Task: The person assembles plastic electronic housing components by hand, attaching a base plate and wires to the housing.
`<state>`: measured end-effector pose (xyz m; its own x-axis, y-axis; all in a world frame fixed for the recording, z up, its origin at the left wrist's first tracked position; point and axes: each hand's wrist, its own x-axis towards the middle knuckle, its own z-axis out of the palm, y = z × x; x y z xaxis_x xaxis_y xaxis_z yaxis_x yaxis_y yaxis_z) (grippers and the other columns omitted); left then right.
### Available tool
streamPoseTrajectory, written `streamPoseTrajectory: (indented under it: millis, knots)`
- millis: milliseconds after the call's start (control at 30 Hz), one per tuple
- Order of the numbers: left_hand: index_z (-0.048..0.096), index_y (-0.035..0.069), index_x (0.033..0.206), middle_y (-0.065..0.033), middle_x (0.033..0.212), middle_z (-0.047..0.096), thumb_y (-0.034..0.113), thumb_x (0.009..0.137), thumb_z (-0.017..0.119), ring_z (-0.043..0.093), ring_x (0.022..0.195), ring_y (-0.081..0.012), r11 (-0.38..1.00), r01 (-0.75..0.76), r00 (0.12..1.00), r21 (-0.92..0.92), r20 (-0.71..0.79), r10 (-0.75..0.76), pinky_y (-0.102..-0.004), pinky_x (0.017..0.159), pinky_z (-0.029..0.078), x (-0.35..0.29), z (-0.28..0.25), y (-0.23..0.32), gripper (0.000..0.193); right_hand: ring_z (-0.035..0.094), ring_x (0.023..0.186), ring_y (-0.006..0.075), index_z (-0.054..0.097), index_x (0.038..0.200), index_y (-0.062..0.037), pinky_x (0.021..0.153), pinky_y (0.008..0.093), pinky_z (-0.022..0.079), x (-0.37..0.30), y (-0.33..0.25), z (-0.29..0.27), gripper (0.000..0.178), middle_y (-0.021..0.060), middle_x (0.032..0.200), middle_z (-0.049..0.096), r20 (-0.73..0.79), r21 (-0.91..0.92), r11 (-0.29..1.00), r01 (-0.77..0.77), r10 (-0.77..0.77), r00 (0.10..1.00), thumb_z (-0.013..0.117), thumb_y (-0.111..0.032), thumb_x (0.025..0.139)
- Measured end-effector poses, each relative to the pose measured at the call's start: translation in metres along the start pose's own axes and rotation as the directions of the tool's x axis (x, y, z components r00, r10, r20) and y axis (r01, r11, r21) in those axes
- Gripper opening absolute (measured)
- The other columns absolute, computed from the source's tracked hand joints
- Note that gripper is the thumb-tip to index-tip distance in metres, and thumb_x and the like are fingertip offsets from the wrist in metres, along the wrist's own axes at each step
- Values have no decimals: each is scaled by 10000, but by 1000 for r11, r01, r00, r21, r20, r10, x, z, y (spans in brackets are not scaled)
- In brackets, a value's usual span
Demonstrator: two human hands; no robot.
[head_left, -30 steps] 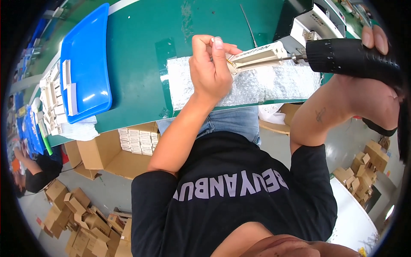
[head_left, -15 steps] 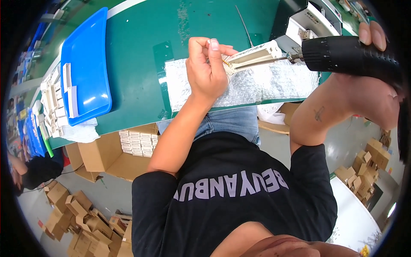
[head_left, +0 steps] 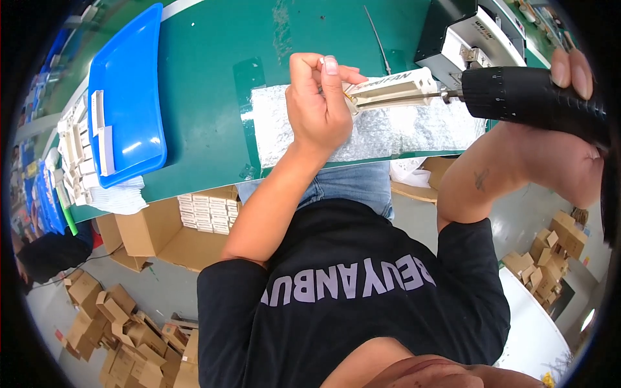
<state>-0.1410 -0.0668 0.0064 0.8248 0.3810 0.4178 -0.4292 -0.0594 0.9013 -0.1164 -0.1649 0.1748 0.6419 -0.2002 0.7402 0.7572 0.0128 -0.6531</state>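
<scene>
My left hand (head_left: 321, 107) is closed around one end of a white plastic housing (head_left: 414, 84), a long hollow piece with dark printing on its side. A bit of yellow wire (head_left: 350, 97) shows by the fingers. In my right hand (head_left: 561, 154) is a black electric screwdriver (head_left: 504, 92), gripped by its thick body. Its long thin bit (head_left: 394, 97) runs along the open inside of the housing toward my left hand. The bit's tip is hidden near my fingers. Silvery bubble wrap (head_left: 414, 132) lies on the green table (head_left: 213, 77) underneath.
A blue tray (head_left: 132, 129) with two white strips stands at the left, beside a pile of white plastic parts (head_left: 79, 152). At the back right is a black and silver machine (head_left: 479, 32). A thin rod (head_left: 377, 39) lies behind the housing. Below the table sits an open carton (head_left: 155, 233).
My left hand and the housing have shifted slightly to the right in the picture. The screwdriver has moved a little right and down, its bit still inside the housing. Both grips look unchanged.
</scene>
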Motion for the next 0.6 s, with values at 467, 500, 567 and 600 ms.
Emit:
streamPoseTrajectory:
  millis: [467,500,567,600]
  knots:
    - [417,1,945,-119,717,685,131,1022,420,670,711,-155,996,74,994,-47,82,-70,-257,631,496,8,6,5,152,534,683,239,524,986,102,655,339,459,41,13,-38,515,184,811,524,-76,-9,990,138,-138,987,545,-382,813]
    - [424,2,946,-128,742,688,143,1024,430,678,756,-171,990,135,983,-49,131,-128,-274,677,507,10,1,5,162,548,626,171,500,1060,46,555,276,465,38,-1,-30,385,129,814,559,-109,31,991,130,-126,986,539,-301,900]
    - [439,1,969,-164,836,693,161,1028,445,683,915,-231,970,239,941,-50,260,-218,-337,830,516,10,-14,6,171,544,641,152,483,1095,46,561,259,470,45,-17,-48,403,106,860,549,-54,421,907,-1,26,998,577,-283,883]
    - [453,2,990,-169,889,695,132,1028,428,675,970,-271,983,180,933,-28,322,-161,-362,886,501,6,-18,14,137,525,712,202,489,1057,101,668,304,468,57,-23,-86,543,139,904,503,88,697,701,-150,124,988,621,-346,779]
